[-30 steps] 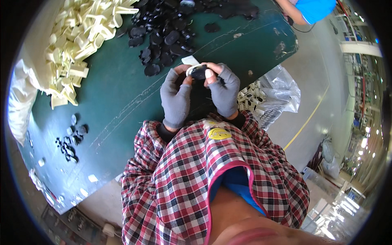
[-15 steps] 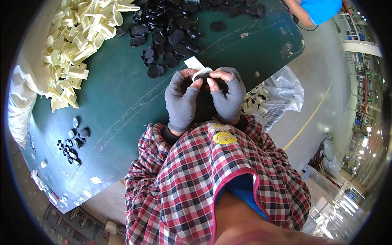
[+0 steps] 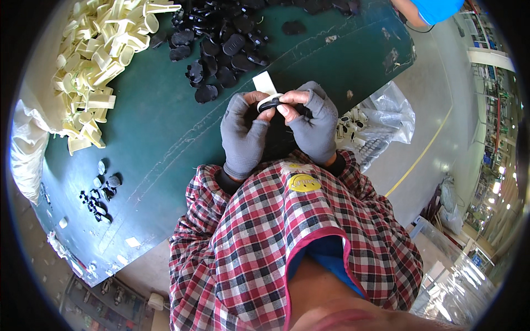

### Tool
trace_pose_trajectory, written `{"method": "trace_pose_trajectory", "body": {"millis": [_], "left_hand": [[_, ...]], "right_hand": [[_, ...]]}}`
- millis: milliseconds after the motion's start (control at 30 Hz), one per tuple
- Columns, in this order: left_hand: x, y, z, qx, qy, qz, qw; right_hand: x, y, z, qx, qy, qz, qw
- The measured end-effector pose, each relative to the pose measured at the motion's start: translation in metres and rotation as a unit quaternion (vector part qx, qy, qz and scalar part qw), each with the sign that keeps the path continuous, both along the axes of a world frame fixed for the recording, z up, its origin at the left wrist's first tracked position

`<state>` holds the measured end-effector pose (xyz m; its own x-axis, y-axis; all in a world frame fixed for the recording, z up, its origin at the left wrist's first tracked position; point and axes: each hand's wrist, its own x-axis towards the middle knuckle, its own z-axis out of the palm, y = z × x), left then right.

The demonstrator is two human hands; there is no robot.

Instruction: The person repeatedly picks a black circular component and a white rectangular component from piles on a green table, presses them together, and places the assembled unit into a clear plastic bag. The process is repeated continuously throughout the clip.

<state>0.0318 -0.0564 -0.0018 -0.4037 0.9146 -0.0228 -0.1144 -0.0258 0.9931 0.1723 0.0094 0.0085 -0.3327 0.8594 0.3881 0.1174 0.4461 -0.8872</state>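
Close in front of me, above the table's near edge, both gloved hands meet at one cream plastic part with a flat tab and an oval ring end. A black oval cap sits at the ring end, on the side toward me. My left hand pinches the ring's left side between thumb and forefinger. My right hand has its thumb and forefinger closed on the right side of the cap and ring. Whether the cap is fully seated cannot be made out.
A heap of cream parts lies at the left of the green table. Black caps are piled at the far middle. Small black pieces lie lower left. A clear plastic bag of capped parts is on my right. Another person's arm shows far right.
The cream part has tilted so its tab points more away from me, and the black cap now shows more plainly at the ring. My right hand has shifted slightly right.
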Motion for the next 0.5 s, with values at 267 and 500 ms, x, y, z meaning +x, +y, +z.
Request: {"method": "trace_pose_trajectory", "body": {"millis": [267,500], "left_hand": [[0.001,-0.001,0.001,-0.051,-0.020,0.012,0.998],[0.005,-0.002,0.003,-0.051,-0.015,0.017,0.998]], "right_hand": [[0.000,-0.006,0.003,-0.352,0.099,-0.001,0.931],[0.008,-0.003,-0.002,-0.350,0.080,0.016,0.933]]}}
